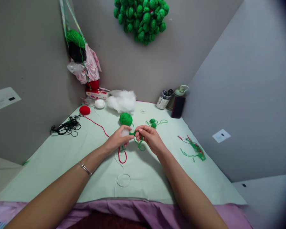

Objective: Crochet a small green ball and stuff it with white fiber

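My left hand (120, 137) and my right hand (149, 135) meet over the middle of the table. Between them is a small piece of green yarn work (132, 134), pinched by the fingers of both. A tuft of white stuffing (125, 132) seems to sit inside the curl of my left hand. Loose green yarn (141, 147) hangs in a loop below my right fingers. Just beyond the hands rests a green yarn ball (125, 119). Red yarn (122, 160) passes beneath my left hand. Whether a hook or needle is held, I cannot make out.
White fluff (122, 101) lies at the back, beside a white yarn ball (99, 103) and a red one (85, 110). Black cables (66, 126) are at left, yarn scraps (197, 150) at right. A phone (178, 107) leans near a pen cup (163, 101). Small green pieces (153, 123) lie behind my right hand.
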### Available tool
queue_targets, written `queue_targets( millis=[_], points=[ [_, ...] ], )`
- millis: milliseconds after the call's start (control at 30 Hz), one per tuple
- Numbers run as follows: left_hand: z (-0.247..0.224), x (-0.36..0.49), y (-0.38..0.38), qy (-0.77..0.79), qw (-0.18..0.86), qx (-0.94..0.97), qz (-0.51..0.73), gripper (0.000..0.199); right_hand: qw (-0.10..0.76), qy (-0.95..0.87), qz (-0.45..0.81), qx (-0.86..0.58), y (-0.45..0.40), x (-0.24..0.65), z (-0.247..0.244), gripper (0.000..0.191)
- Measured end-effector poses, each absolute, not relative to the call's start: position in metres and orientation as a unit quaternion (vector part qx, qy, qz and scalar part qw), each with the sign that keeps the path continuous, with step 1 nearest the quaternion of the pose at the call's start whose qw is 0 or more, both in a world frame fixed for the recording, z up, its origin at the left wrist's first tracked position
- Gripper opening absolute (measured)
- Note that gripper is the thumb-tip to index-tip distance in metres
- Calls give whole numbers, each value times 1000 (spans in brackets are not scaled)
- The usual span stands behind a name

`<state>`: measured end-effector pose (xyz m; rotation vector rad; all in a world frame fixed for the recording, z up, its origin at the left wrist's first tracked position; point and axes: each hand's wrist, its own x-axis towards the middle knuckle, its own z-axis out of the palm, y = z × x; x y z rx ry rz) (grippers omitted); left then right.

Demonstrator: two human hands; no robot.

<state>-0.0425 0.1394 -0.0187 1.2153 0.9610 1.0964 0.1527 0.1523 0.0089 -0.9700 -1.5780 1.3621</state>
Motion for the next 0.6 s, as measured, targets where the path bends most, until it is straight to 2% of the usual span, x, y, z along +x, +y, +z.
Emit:
queue_targets(
  millis=[233, 467, 600],
  points=[
    [-15, -43, 136, 430, 543, 548, 469, 39, 409, -645, 507, -400, 151, 158, 13, 29],
    [-19, -42, 139, 472, 500, 564, 458, 33, 453, -636, 495, -381, 147, 157, 21, 44],
    [-18, -40, 137, 468, 496, 574, 453, 31, 443, -620, 509, -400, 146, 153, 18, 38]
  ],
)
